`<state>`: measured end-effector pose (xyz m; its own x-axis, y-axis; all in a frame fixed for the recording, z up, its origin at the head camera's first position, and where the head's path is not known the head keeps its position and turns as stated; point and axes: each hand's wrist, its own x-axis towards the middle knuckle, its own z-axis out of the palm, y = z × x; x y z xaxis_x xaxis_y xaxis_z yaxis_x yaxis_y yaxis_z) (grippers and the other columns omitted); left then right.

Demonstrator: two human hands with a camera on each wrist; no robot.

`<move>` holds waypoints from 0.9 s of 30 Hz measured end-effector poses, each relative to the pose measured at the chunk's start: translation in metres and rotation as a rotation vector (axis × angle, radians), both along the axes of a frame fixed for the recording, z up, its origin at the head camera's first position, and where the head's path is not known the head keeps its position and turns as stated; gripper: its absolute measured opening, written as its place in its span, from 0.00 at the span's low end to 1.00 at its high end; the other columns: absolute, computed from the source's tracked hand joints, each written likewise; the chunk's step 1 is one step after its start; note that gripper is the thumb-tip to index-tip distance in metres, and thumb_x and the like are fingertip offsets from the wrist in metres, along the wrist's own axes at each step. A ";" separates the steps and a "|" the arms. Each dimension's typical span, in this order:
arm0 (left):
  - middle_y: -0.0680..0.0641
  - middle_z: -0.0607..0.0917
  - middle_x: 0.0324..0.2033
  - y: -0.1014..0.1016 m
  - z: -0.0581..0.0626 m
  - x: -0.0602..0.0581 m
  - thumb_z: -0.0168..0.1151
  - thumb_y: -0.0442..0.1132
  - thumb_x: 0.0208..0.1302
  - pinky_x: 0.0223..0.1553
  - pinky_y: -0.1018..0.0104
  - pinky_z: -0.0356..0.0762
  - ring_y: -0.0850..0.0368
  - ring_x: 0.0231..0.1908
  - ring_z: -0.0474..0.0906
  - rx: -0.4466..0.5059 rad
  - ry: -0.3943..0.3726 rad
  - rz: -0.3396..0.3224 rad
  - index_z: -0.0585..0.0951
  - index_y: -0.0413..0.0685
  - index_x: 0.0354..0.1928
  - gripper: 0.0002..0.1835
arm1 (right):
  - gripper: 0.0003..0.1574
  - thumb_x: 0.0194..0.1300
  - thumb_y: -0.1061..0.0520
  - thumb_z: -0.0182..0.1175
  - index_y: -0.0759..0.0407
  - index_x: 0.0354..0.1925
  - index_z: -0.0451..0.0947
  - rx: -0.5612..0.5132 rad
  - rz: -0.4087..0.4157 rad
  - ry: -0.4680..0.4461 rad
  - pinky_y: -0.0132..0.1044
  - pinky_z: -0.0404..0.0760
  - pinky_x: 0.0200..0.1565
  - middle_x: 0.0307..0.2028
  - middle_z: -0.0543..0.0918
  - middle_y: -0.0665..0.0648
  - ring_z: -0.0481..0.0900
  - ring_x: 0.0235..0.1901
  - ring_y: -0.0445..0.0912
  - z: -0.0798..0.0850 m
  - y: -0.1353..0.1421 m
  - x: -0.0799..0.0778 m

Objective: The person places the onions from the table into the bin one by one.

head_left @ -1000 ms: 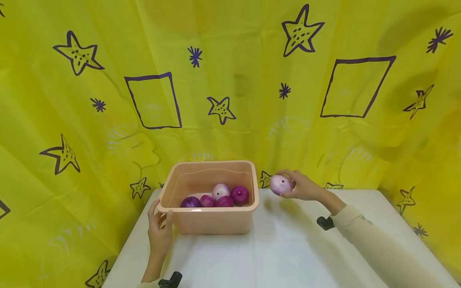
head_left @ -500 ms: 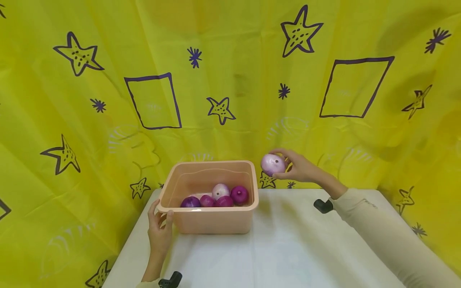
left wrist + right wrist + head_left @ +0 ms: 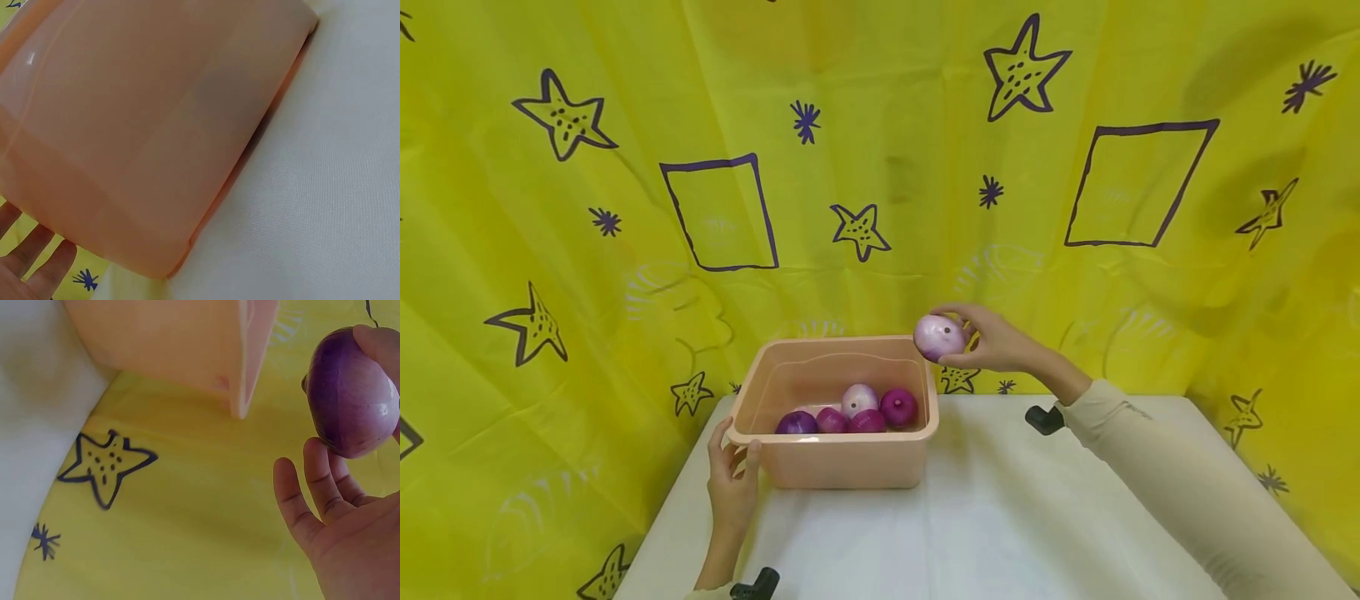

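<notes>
My right hand grips a glossy purple-and-white onion between thumb and fingers, up by the right rim of a peach plastic tub. The right wrist view shows the onion close, with a dark purple band and a small nub on one end. My left hand holds the tub's front left corner, thumb at the front and fingers along the side. In the left wrist view its fingers lie against the tub wall. Inside the tub sit a pale onion, a dark purple one and several magenta round pieces.
The tub stands on a white table, near its back edge. A yellow curtain printed with stars and squares hangs behind and on both sides. Dark wrist devices show at both sleeves.
My right hand has lifted the onion and carried it left, from beside the tub to its right rim. The left hand and the tub stay in place.
</notes>
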<state>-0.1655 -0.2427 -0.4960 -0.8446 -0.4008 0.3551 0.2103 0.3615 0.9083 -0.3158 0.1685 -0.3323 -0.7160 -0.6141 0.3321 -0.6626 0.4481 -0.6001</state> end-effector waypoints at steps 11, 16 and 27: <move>0.41 0.69 0.73 0.000 -0.001 0.000 0.57 0.43 0.78 0.47 0.85 0.73 0.55 0.56 0.75 0.000 0.001 0.007 0.56 0.61 0.79 0.33 | 0.45 0.56 0.51 0.79 0.55 0.69 0.72 0.014 0.096 -0.002 0.51 0.84 0.48 0.60 0.79 0.55 0.79 0.48 0.51 0.012 -0.064 -0.005; 0.40 0.68 0.73 -0.001 0.000 0.000 0.56 0.43 0.78 0.47 0.86 0.73 0.54 0.56 0.74 0.003 0.001 0.008 0.56 0.61 0.79 0.33 | 0.43 0.56 0.51 0.78 0.53 0.68 0.73 0.008 0.136 0.009 0.44 0.83 0.47 0.59 0.80 0.52 0.77 0.49 0.49 0.015 -0.093 -0.011; 0.38 0.69 0.73 0.000 -0.001 0.000 0.57 0.44 0.78 0.47 0.86 0.72 0.45 0.58 0.75 0.012 -0.008 0.005 0.56 0.60 0.79 0.34 | 0.44 0.57 0.51 0.78 0.51 0.68 0.71 -0.003 0.152 -0.054 0.37 0.84 0.46 0.58 0.79 0.53 0.79 0.47 0.49 0.010 -0.131 -0.013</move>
